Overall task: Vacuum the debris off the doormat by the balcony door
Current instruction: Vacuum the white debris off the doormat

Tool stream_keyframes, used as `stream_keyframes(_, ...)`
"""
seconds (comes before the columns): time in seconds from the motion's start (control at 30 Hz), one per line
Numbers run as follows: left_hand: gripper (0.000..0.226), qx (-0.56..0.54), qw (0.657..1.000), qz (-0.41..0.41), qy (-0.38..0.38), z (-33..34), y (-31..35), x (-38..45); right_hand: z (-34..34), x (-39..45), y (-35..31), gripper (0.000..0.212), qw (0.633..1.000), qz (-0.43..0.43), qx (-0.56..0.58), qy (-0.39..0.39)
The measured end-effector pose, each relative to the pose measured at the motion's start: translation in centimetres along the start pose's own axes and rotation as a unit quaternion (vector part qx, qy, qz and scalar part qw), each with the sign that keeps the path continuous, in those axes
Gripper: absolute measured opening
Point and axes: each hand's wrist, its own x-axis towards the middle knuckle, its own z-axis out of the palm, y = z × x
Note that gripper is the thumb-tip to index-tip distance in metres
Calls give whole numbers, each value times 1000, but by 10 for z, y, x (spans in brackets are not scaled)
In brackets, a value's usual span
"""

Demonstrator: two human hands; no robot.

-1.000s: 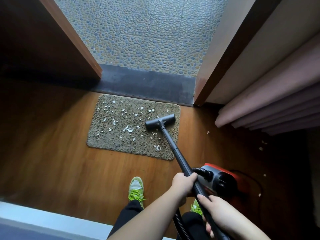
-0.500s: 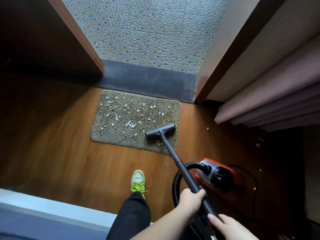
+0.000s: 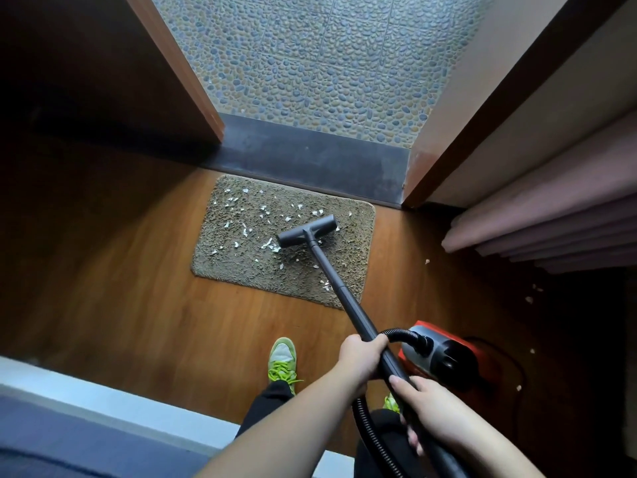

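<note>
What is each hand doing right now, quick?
Left hand: grips the vacuum wand.
Right hand: holds the wand lower down, fingers curled around it.

Bare forearms, black trousers [image 3: 272, 405], lime-green sneakers [image 3: 282, 362] with neon laces

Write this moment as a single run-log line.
left hand grips wand | right hand grips wand lower | nozzle on doormat | debris remains

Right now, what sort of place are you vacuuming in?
Likely a bedroom or living room at a balcony doorway: wood-look floor inside, a dark threshold leading out to pebble-patterned tiles, and pleated curtains on the right. The debris-strewn doormat lies just inside the threshold.
</note>
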Motion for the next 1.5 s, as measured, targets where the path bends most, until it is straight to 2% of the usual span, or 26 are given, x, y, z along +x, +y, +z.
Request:
stream_keyframes(0.23,21,-21,1000,1,0,-24,28,26,8,25,-35,33,1000,-22,19,2)
stream_keyframes(0.5,18,-36,999,4,14,-42,38,43,22,43,-51,31,999,-27,39,-6)
stream_keyframes(0.73,23,-18,1000,3,20,-47,45,49,36,40,-55,14,997,-19,77,-4)
stream_keyframes(0.9,32,8,998,13,55,-34,46,59,40,37,-43,13,996,0,93,17)
stream_keyframes(1.07,29,75,995,6,63,-11,32,52,41,33,-9,15,994,16,102,37)
stream_keyframes(1.2,47,128,990,5,62,7,16,49,37,28,13,12,992,18,119,44)
stream_keyframes(1.5,34,147,982,35,111,17,23,58,27,31,14,11,991,-5,120,50)
